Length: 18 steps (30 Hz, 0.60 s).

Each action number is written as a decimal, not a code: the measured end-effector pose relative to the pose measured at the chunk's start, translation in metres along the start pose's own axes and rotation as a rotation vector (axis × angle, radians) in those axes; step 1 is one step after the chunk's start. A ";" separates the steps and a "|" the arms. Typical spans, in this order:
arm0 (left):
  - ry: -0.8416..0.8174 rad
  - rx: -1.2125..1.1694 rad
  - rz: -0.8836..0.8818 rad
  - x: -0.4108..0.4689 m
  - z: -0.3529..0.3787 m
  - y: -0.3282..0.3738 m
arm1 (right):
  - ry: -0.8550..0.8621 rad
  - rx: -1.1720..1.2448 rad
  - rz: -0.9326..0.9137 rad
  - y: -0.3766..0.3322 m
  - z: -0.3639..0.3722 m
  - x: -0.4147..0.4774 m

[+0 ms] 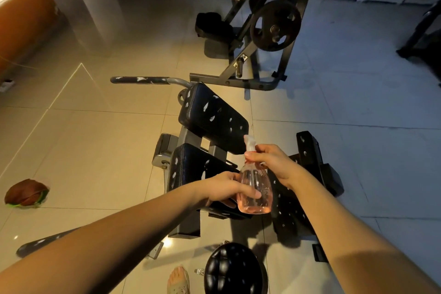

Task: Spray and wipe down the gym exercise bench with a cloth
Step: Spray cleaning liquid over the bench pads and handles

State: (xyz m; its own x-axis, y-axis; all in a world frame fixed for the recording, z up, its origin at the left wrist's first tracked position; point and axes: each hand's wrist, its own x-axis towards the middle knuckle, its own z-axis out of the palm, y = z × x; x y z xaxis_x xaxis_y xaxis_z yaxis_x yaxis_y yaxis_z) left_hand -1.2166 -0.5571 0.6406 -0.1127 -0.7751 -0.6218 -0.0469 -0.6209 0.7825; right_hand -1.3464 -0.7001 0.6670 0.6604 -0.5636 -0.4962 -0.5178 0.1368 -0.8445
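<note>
This is a gym, a weight-training room. A black weight plate (275, 25) hangs on a steel-framed plate-loaded machine (229, 82). Nearer the camera stands an exercise bench (212, 114) with worn black padded cushions and a foam-gripped handle (140, 80). A round padded seat (232, 270) sits nearby on the glossy tiled floor (95, 150).

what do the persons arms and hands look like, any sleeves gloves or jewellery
Both are bare. The left arm and right arm show no sleeve up to the picture's edge. The left hand and right hand wear no gloves, and no watch, band or ring shows on the wrists or the fingers in view.
</note>
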 end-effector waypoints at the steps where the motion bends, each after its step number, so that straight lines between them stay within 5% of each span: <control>1: -0.004 0.010 -0.003 0.002 0.004 -0.002 | -0.012 -0.002 0.013 0.004 -0.002 -0.004; 18: -0.060 0.101 -0.068 0.018 0.074 -0.023 | 0.089 0.236 0.087 0.093 -0.025 -0.065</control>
State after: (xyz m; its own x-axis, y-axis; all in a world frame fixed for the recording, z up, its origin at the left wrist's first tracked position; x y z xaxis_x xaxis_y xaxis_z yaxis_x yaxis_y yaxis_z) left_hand -1.2914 -0.5479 0.6140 -0.1650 -0.7211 -0.6730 -0.1558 -0.6547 0.7397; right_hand -1.4512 -0.6716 0.6252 0.5633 -0.6093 -0.5580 -0.4226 0.3679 -0.8283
